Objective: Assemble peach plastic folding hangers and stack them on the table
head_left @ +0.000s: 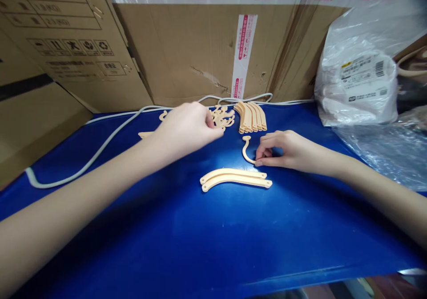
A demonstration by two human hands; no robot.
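My left hand (187, 127) reaches over the blue table top (213, 236) with its fingers pinched together at a heap of small cream plastic hooks (223, 116); what it pinches is hidden. My right hand (283, 150) lies on the table, its fingertips closed on the lower end of one cream hook (246, 151). Two long curved cream bars (235, 179) lie side by side just in front of both hands. A stack of several more curved bars (251, 116) stands behind the hook.
Large cardboard boxes (200, 50) wall off the back and left. A grey cable (100, 147) runs along the table's far edge. Clear plastic bags (360, 85) with white contents sit at the right.
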